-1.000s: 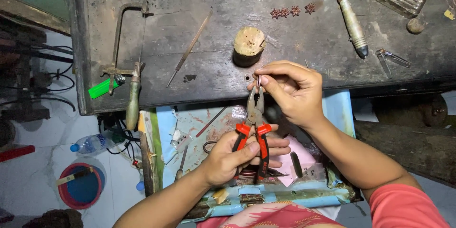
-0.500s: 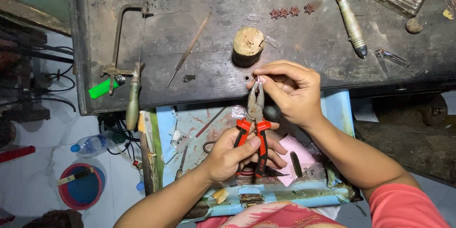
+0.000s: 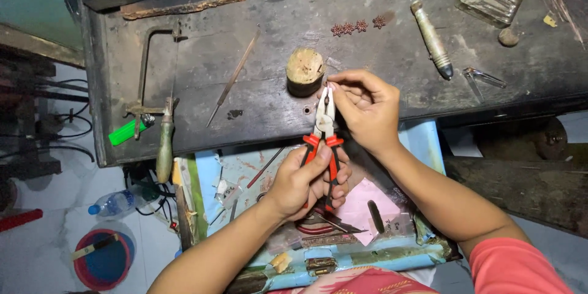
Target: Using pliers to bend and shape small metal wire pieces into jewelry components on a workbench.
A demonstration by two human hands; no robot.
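Observation:
My left hand [image 3: 304, 180] grips the red handles of a pair of pliers [image 3: 324, 128], jaws pointing up toward the bench edge. My right hand [image 3: 365, 107] pinches a tiny metal piece [image 3: 328, 87] at the jaw tips; the piece is too small to make out. Both hands hover over the front edge of the dark workbench [image 3: 257, 110], just below a short round wooden block [image 3: 304, 69].
On the bench lie a thin file [image 3: 233, 77], a jeweller's saw frame [image 3: 149, 79] with wooden handle [image 3: 164, 147], a green lighter [image 3: 127, 131], small star-shaped pieces [image 3: 357, 26], a wooden-handled tool [image 3: 432, 39], tweezers [image 3: 484, 77], a glass dish [image 3: 489, 0]. An open blue drawer [image 3: 245, 171] sits below.
Both hands and the pliers have stayed in the same spot at the bench edge; my left fingers shifted slightly on the handles.

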